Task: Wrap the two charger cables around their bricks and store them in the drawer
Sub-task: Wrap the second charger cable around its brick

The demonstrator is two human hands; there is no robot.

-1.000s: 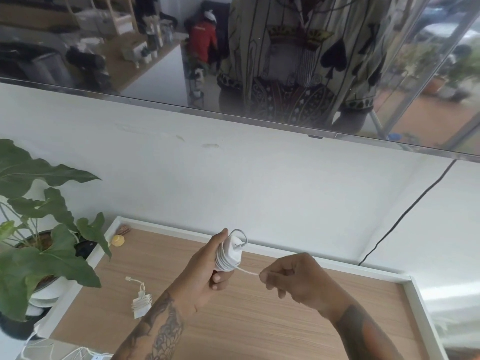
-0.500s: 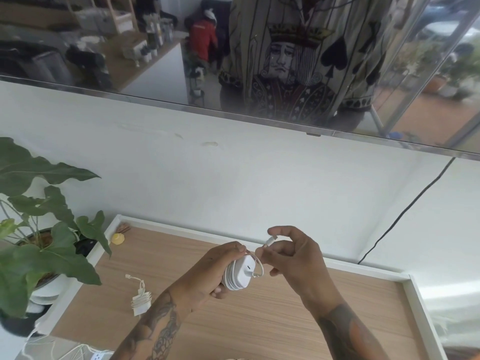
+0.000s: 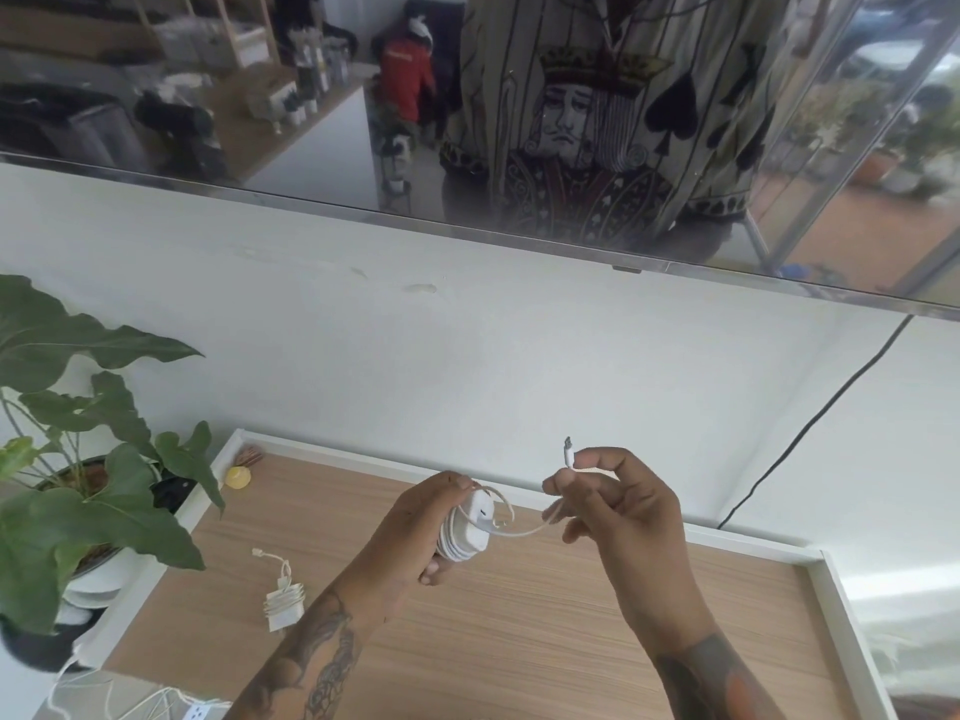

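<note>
Left hand (image 3: 415, 532) gripping a smooth white brick (image 3: 470, 527), cable coiled around it.
Right hand's (image 3: 618, 517) fingers (image 3: 587, 459) are pinching the loose cable (image 3: 524, 532) end above the wood-grain table (image 3: 519, 641).

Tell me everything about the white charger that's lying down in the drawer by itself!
The small charger is a white, plastic-looking brick with its thin white cable wound around its middle in several neat turns. A short loose tail curls up from it and ends in a little plug pointing toward the back. It lies flat on the wooden drawer bottom, on the left side. No hand touches it.
</note>
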